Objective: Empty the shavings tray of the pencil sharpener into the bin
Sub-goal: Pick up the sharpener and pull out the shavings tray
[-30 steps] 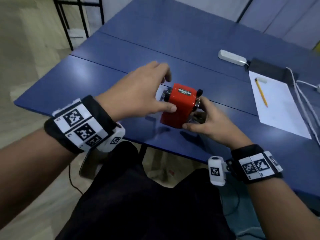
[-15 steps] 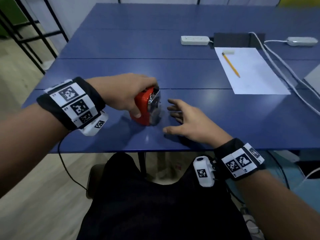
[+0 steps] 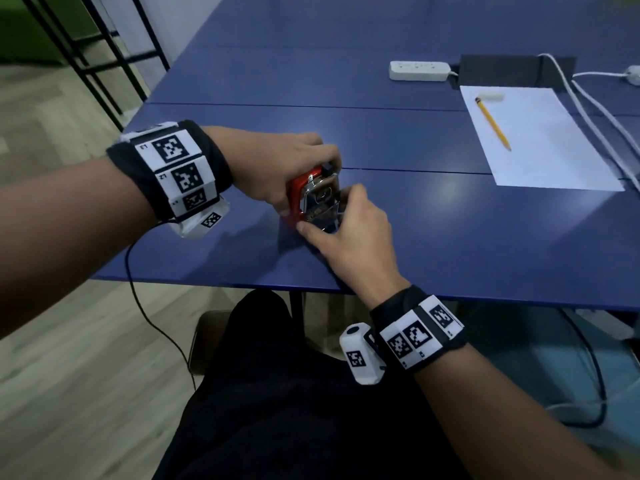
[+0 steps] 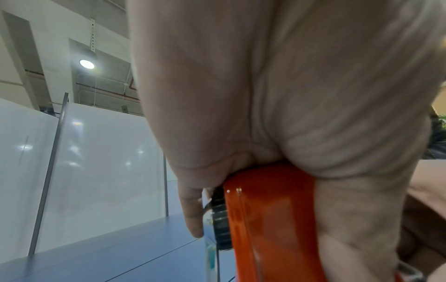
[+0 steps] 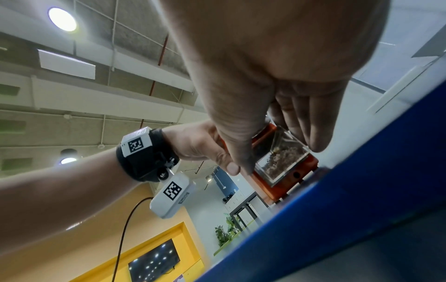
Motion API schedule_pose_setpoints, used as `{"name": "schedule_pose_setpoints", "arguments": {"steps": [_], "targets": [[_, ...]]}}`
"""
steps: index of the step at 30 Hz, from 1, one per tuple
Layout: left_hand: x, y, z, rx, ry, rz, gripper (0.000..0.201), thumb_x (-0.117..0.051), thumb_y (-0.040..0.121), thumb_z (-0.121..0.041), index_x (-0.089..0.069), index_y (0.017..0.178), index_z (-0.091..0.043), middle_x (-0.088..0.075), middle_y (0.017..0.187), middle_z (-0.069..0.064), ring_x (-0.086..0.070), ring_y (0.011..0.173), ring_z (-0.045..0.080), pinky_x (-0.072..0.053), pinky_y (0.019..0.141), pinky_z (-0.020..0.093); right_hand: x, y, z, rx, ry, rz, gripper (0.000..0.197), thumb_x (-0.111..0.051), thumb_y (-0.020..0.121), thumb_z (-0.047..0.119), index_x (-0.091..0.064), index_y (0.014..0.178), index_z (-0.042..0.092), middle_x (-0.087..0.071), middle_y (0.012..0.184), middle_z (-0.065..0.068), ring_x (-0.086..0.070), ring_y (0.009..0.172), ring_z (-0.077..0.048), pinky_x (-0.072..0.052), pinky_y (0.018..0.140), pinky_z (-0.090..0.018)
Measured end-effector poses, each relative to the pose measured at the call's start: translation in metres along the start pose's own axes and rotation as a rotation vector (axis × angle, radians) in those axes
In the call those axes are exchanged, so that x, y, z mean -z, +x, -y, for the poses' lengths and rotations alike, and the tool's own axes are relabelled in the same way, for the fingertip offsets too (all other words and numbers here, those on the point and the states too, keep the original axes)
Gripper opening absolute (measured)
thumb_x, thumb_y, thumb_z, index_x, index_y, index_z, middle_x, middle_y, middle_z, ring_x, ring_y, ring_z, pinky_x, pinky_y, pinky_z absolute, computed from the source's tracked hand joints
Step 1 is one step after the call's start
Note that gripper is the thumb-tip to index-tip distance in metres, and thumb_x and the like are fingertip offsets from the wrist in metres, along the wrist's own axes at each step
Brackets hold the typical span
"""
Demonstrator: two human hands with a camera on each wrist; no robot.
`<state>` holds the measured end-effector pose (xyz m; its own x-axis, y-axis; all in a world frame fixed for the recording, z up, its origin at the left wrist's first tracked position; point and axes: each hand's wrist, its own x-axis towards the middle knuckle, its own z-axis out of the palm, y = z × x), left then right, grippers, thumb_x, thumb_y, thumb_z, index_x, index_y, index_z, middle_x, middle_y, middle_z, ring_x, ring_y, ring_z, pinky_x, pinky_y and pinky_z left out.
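The red pencil sharpener [image 3: 294, 199] stands near the front edge of the blue table [image 3: 450, 237]. My left hand [image 3: 301, 174] grips its body from above, thumb on the near side and fingers over the far side, as the left wrist view shows around the sharpener [image 4: 265, 219]. My right hand [image 3: 327, 211] pinches the clear shavings tray [image 5: 280, 160] at the sharpener's right-facing end, thumb on its near side and fingers on its far side. Brown shavings lie inside the tray. The tray sits in the red body [image 5: 272, 192].
A white sheet [image 3: 540, 140] with a yellow pencil [image 3: 493, 124] and an eraser [image 3: 490, 97] lies at the right. Behind it are a power strip [image 3: 419, 71] and white cables [image 3: 595, 112]. A black metal frame [image 3: 104, 53] stands left of the table.
My right hand lay flat on the table beside the sharpener; it has moved in and taken hold of the tray. The left hand has kept its grip on the body.
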<state>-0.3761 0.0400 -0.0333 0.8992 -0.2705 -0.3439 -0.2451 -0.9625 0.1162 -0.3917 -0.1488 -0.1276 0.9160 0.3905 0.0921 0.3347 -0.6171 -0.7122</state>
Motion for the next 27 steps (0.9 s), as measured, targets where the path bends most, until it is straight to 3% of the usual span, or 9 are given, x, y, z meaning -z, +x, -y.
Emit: {"name": "schedule_pose_setpoints", "arguments": {"steps": [9,14,18,27], "targets": [[-0.0006,0.0003,0.0003,0.008,-0.001,0.0,0.094,-0.099,0.067,-0.014,-0.044,0.142,-0.023,-0.044,0.126,0.001,-0.057,0.111,0.03,-0.051,0.094,0.043,0.0032,-0.0017,-0.0014,-0.021,0.006,-0.015,0.061,-0.083,0.073,0.061,-0.054,0.108,0.02,-0.076,0.104,-0.001,-0.071,0.1,-0.03,-0.058,0.079,-0.046],[-0.0015,0.002,0.0017,0.0,0.005,-0.003,0.093,-0.098,0.067,-0.013,-0.045,0.142,-0.023,-0.046,0.129,0.003,-0.057,0.111,0.029,-0.047,0.089,0.036,0.0083,-0.0041,-0.0043,-0.023,-0.007,-0.009,0.06,-0.083,0.072,0.063,-0.054,0.106,0.023,-0.075,0.101,0.002,-0.071,0.099,-0.027,-0.059,0.079,-0.045],[-0.0002,0.0015,-0.0015,-0.005,0.02,0.012,0.092,-0.098,0.067,-0.014,-0.044,0.141,-0.026,-0.046,0.13,0.002,-0.058,0.113,0.03,-0.054,0.094,0.048,0.0094,-0.0053,-0.0045,-0.02,-0.014,-0.013,0.059,-0.083,0.072,0.063,-0.054,0.105,0.024,-0.075,0.099,0.004,-0.072,0.098,-0.025,-0.06,0.08,-0.046],[0.0016,0.0003,-0.0027,-0.008,0.055,0.01,0.09,-0.097,0.068,-0.017,-0.043,0.138,-0.031,-0.045,0.127,-0.003,-0.058,0.107,0.029,-0.051,0.083,0.044,0.0101,-0.0089,-0.0057,-0.006,-0.022,-0.038,0.06,-0.082,0.071,0.066,-0.054,0.105,0.025,-0.075,0.098,0.007,-0.072,0.095,-0.021,-0.061,0.079,-0.045]]}}
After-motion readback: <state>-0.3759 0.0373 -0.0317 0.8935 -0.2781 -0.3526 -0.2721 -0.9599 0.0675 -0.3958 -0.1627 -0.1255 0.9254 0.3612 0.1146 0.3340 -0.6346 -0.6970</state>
